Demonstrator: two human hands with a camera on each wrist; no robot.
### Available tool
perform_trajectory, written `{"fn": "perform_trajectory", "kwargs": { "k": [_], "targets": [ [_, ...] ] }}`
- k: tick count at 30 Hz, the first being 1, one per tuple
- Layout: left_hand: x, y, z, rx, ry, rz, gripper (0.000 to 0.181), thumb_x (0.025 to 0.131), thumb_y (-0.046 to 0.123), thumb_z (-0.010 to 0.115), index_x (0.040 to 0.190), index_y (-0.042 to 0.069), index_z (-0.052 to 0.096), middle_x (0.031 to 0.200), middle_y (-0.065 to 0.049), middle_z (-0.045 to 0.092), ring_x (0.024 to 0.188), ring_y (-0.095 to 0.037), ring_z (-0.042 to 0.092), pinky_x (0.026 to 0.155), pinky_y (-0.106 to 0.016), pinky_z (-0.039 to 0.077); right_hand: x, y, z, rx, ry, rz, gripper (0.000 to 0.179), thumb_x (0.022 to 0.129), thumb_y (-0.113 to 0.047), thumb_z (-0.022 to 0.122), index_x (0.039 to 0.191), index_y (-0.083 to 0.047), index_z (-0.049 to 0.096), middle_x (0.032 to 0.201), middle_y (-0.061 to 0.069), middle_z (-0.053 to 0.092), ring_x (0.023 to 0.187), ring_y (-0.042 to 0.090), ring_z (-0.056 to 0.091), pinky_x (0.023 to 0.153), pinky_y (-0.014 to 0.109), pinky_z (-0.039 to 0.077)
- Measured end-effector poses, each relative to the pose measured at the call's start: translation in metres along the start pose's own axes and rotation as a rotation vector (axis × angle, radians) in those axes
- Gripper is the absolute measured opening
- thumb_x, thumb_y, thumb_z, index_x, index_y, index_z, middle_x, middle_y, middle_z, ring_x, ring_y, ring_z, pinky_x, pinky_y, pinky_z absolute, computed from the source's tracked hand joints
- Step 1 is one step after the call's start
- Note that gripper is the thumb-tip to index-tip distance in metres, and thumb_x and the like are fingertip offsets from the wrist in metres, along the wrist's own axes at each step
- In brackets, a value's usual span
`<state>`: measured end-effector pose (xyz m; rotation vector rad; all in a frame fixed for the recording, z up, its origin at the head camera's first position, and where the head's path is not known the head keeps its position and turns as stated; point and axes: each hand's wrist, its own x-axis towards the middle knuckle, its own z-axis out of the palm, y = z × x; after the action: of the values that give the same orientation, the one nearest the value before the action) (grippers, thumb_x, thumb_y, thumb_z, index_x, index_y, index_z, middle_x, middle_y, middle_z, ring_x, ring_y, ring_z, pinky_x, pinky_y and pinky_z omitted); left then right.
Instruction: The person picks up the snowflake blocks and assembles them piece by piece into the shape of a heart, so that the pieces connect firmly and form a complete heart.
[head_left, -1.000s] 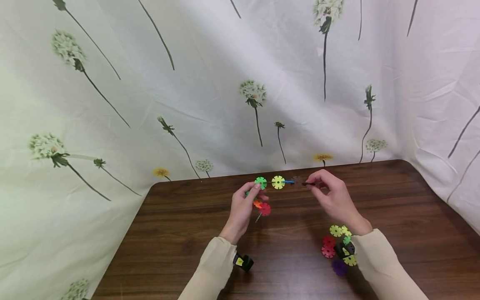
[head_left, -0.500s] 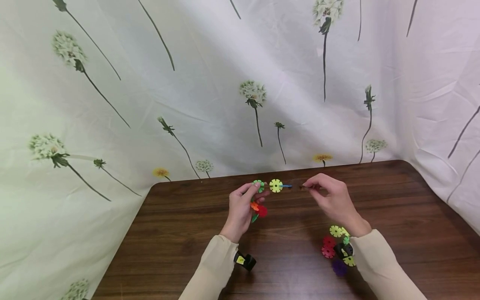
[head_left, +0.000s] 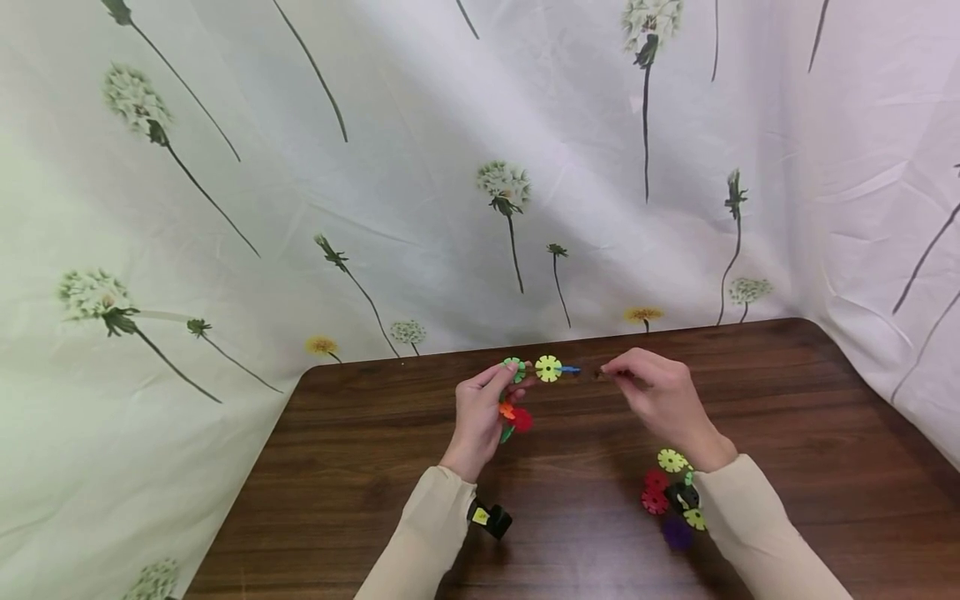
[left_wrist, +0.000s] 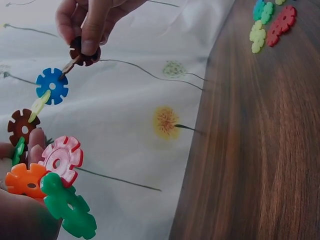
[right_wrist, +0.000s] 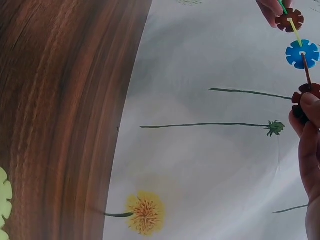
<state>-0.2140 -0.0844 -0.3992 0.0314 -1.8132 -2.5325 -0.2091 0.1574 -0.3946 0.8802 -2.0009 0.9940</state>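
Observation:
A chain of interlocking notched discs spans both hands above the table. My left hand [head_left: 480, 417] pinches the chain at a green disc [head_left: 513, 370]. Beyond it come a brown disc [left_wrist: 23, 128], a yellow disc [head_left: 548, 368] and a blue disc [left_wrist: 52, 86]. A brown disc [left_wrist: 66, 69], edge-on, links the blue one to another brown disc [left_wrist: 85, 51], which my right hand [head_left: 660, 400] pinches between thumb and fingers. By my left palm hang an orange disc [left_wrist: 25, 181], a red disc [left_wrist: 62, 159] and a green disc [left_wrist: 69, 206], joined together.
Loose discs lie on the brown wooden table [head_left: 345, 467] near the right wrist: red discs [head_left: 655, 492], a purple disc [head_left: 678, 533] and several yellow-green discs [head_left: 672, 460]. A white dandelion-print cloth [head_left: 420, 208] hangs behind the far edge. Black wrist cameras [head_left: 497, 522] sit under the sleeves.
Both hands have shifted slightly left with the chain. Its right-hand part has turned, and the brown disc that faced the head camera now shows nearly edge-on. The hanging discs swung left.

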Motion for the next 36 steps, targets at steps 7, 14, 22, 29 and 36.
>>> {"fn": "perform_trajectory", "kwargs": {
  "k": [7, 14, 22, 29, 36],
  "targets": [
    [0.000, 0.002, -0.001, 0.015, 0.000, 0.008, 0.039, 0.091, 0.016, 0.067, 0.116, -0.014, 0.063, 0.104, -0.015, 0.073, 0.077, -0.011, 0.071, 0.071, -0.024, 0.055, 0.000, 0.001, 0.005, -0.015, 0.033, -0.049, 0.029, 0.069, 0.018, 0.074, 0.083, -0.008, 0.072, 0.079, 0.001, 0.071, 0.070, 0.014, 0.067, 0.067, 0.016, 0.051],
    [-0.001, 0.005, -0.003, 0.104, -0.006, 0.032, 0.030, 0.092, 0.022, 0.066, 0.105, -0.005, 0.069, 0.102, -0.012, 0.074, 0.082, -0.017, 0.073, 0.073, -0.028, 0.055, -0.002, 0.002, 0.008, 0.022, 0.039, -0.035, 0.028, 0.071, 0.018, 0.073, 0.085, -0.006, 0.071, 0.082, 0.002, 0.070, 0.074, 0.013, 0.065, 0.070, 0.013, 0.049],
    [-0.005, 0.007, -0.010, 0.336, -0.087, 0.083, 0.020, 0.090, 0.017, 0.067, 0.104, 0.004, 0.069, 0.089, 0.004, 0.066, 0.087, -0.013, 0.060, 0.083, -0.032, 0.050, -0.002, 0.006, 0.002, 0.005, 0.032, 0.028, 0.026, 0.074, 0.013, 0.074, 0.088, -0.008, 0.069, 0.088, -0.002, 0.068, 0.081, 0.009, 0.062, 0.075, 0.011, 0.046],
    [-0.005, 0.011, -0.012, 0.452, -0.242, 0.172, 0.036, 0.092, 0.010, 0.065, 0.128, 0.013, 0.061, 0.106, -0.024, 0.068, 0.095, -0.029, 0.070, 0.089, -0.040, 0.055, -0.004, 0.007, 0.000, 0.050, 0.022, 0.042, 0.027, 0.073, 0.015, 0.073, 0.089, -0.006, 0.070, 0.089, 0.001, 0.069, 0.082, 0.012, 0.063, 0.076, 0.010, 0.046],
    [-0.004, 0.021, -0.013, 0.535, -0.413, 0.213, 0.036, 0.095, 0.008, 0.060, 0.130, 0.012, 0.059, 0.116, -0.020, 0.063, 0.092, -0.035, 0.070, 0.078, -0.045, 0.058, -0.004, 0.008, 0.000, 0.100, 0.029, 0.022, 0.016, 0.081, 0.007, 0.071, 0.091, -0.005, 0.070, 0.089, 0.003, 0.069, 0.082, 0.015, 0.064, 0.078, 0.010, 0.046]
  ]
}}
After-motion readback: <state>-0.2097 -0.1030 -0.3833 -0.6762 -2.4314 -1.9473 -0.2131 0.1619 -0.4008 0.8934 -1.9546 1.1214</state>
